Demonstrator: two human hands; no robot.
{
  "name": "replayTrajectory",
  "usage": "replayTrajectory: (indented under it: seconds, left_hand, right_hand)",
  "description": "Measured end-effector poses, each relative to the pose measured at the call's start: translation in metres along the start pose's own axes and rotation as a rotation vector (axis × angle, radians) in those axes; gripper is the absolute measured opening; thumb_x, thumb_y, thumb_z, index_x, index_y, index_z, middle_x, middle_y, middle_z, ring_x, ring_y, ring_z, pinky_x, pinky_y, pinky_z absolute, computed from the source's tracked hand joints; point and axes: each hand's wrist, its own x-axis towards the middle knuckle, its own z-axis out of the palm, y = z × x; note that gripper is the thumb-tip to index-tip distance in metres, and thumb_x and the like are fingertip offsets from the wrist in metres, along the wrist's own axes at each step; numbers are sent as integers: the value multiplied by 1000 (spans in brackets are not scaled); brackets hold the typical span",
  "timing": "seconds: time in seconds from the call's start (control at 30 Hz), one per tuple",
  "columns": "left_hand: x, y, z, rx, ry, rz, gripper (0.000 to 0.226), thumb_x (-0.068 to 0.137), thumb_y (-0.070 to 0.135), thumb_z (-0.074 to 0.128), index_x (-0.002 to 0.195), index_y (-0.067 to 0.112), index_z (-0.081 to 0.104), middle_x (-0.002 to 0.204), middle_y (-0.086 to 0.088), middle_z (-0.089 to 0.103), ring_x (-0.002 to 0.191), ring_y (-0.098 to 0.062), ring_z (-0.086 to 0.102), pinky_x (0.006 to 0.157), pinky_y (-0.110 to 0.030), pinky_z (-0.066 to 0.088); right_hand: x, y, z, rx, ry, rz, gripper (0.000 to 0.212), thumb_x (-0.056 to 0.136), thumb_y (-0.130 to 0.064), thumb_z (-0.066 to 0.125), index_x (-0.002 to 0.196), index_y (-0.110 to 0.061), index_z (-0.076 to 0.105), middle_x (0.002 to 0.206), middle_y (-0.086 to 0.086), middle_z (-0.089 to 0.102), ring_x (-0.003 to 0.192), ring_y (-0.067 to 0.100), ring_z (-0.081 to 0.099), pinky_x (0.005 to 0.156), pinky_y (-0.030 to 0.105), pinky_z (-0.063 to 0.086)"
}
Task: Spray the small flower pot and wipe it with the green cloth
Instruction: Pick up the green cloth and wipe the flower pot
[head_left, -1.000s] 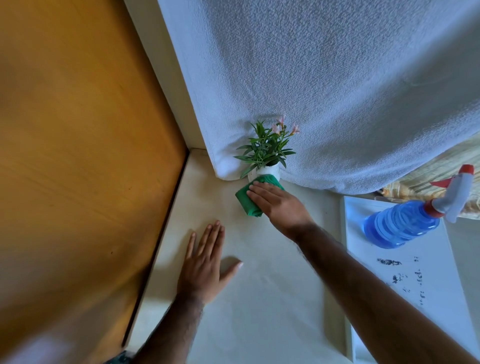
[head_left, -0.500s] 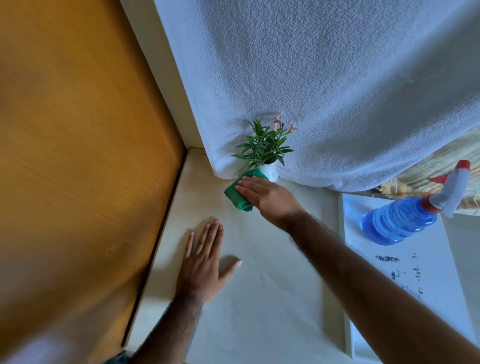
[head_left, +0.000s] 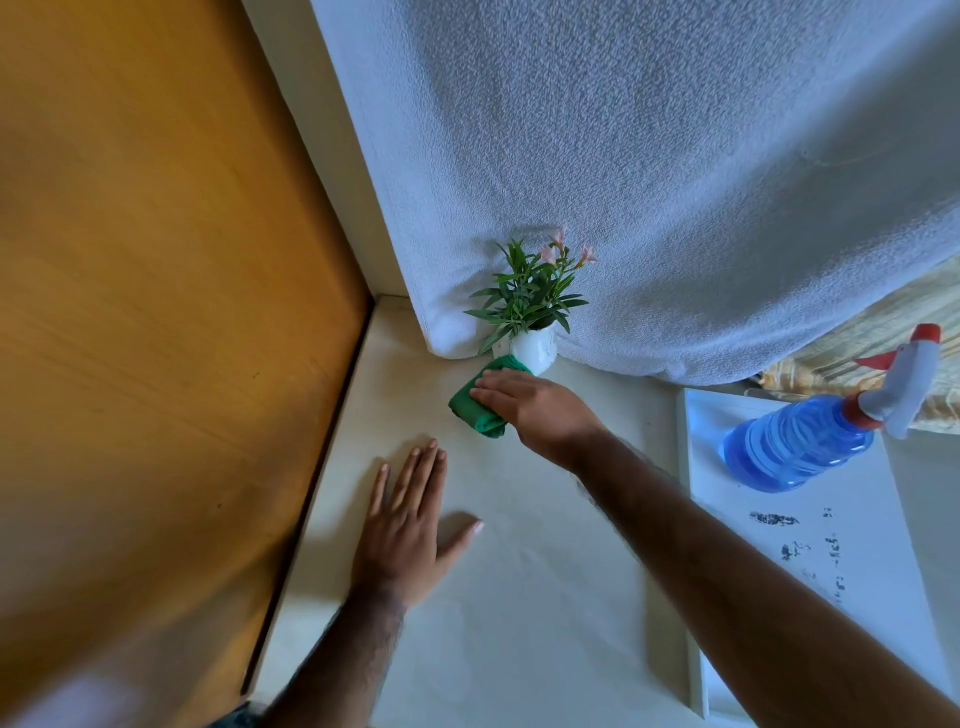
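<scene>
The right hand has slid the green cloth off to the left since half a second ago — more of the white flower pot is bare now, where a moment back the cloth lay up against its front. A second ago the cloth sat lower still, under the fingers, right below the pot. The left hand has not budged: flat on the pale table, fingers spread, holding nothing.

The right hand lies palm-down on the cloth with fingers nearly straight, pressing it rather than clutching it. The cloth bunches out past the fingertips to the left, and its upper corner touches the pot's lower left side. The pot stands just beyond the knuckles, against the hanging white towel, its green leaves and pink blooms above.

The blue spray bottle lies on a white board off to the right — dark marks on that board, too smudged to read.
</scene>
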Motion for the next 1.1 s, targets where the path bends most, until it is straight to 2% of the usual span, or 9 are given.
replayTrajectory:
  seconds: [0.17, 0.37, 0.53, 0.7, 0.8, 0.87, 0.93, 1.1]
  left_hand:
    - [-1, 0, 0, 5, 8, 2, 96, 95, 76, 36, 163, 8, 23, 172, -8, 22, 158, -23, 22, 125, -57, 26]
    - [-2, -2, 4, -1, 31, 7, 95, 95, 73, 42, 163, 9, 24, 172, -7, 22, 158, -22, 22, 125, -57, 26]
    - [-1, -3, 5, 8, 14, 9, 97, 94, 74, 41, 164, 10, 21, 173, -6, 19, 159, -22, 19, 126, -56, 22]
    - [-2, -4, 6, 14, 14, 4, 98, 93, 75, 41, 164, 10, 21, 173, -6, 19, 159, -21, 18, 128, -54, 20]
    - [0, -4, 5, 8, 8, 0, 96, 94, 75, 39, 164, 11, 22, 173, -5, 20, 159, -21, 19, 128, -53, 19]
    - [-1, -4, 5, 0, 5, 2, 96, 94, 74, 41, 163, 11, 24, 173, -5, 21, 159, -21, 21, 128, -53, 18]
    - [-1, -6, 5, 0, 3, -1, 96, 93, 74, 42, 163, 10, 24, 173, -6, 22, 159, -21, 21, 128, -54, 18]
    - [0, -5, 4, -1, -17, -14, 95, 92, 73, 40, 162, 10, 28, 172, -7, 23, 158, -21, 22, 127, -54, 19]
  right_hand:
    - [0, 0, -7, -28, 134, -4, 50, 88, 0, 37, 123, -1, 72, 130, 14, 69, 124, 31, 64, 109, 42, 46]
    - [-23, 15, 7, -1, 37, -45, 48, 90, -4, 38, 123, -2, 73, 130, 13, 69, 122, 32, 65, 100, 48, 54]
    - [-22, 19, -3, -8, 149, -57, 43, 97, -3, 41, 128, -4, 71, 135, 10, 67, 130, 27, 59, 112, 41, 44]
    - [-29, 30, 4, -11, 82, -38, 45, 94, -6, 41, 126, -5, 72, 133, 11, 68, 126, 29, 63, 106, 44, 50]
    - [-46, 32, 9, 9, 58, 28, 48, 90, -8, 41, 126, -8, 73, 132, 9, 69, 123, 29, 65, 100, 46, 55]
    - [-55, 29, 6, 15, 78, 71, 44, 89, -1, 52, 127, -8, 72, 133, 8, 69, 124, 28, 65, 103, 46, 52]
    - [-61, 25, 0, 10, 113, 90, 49, 83, 8, 65, 129, -7, 70, 134, 8, 68, 126, 27, 64, 108, 43, 47]
    - [-102, 9, -29, -24, 175, 171, 48, 85, 7, 61, 132, -4, 67, 138, 11, 65, 130, 28, 60, 108, 44, 48]
